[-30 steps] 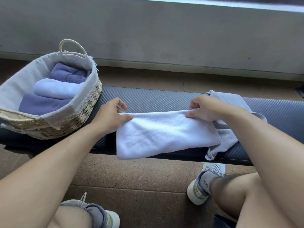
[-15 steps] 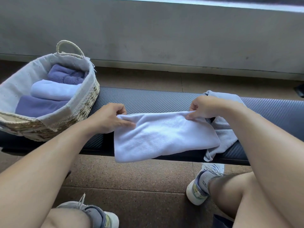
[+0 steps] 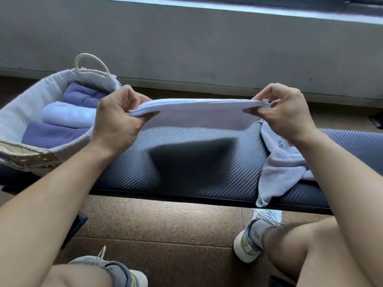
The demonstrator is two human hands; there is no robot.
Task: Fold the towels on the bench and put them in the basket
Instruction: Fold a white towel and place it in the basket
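Observation:
A folded pale blue towel (image 3: 196,113) hangs flat in the air above the dark bench (image 3: 186,166). My left hand (image 3: 116,123) pinches its left end and my right hand (image 3: 284,112) pinches its right end. The towel casts a dark shadow on the bench below it. A crumpled grey-blue towel (image 3: 284,162) lies on the bench at the right, partly under my right forearm. The woven basket (image 3: 24,112) with a cloth lining stands at the left end of the bench. It holds two purple folded towels and a pale blue rolled one (image 3: 64,114).
A grey concrete wall (image 3: 186,48) runs behind the bench. Brown speckled floor (image 3: 157,224) lies in front, with my knees and both shoes (image 3: 252,239) on it. A small dark object (image 3: 376,121) sits on the floor at the far right edge.
The pale blue towel lay on the bench with both hands at its far corners; now both hands have lifted it clear of the bench and hold it stretched level.

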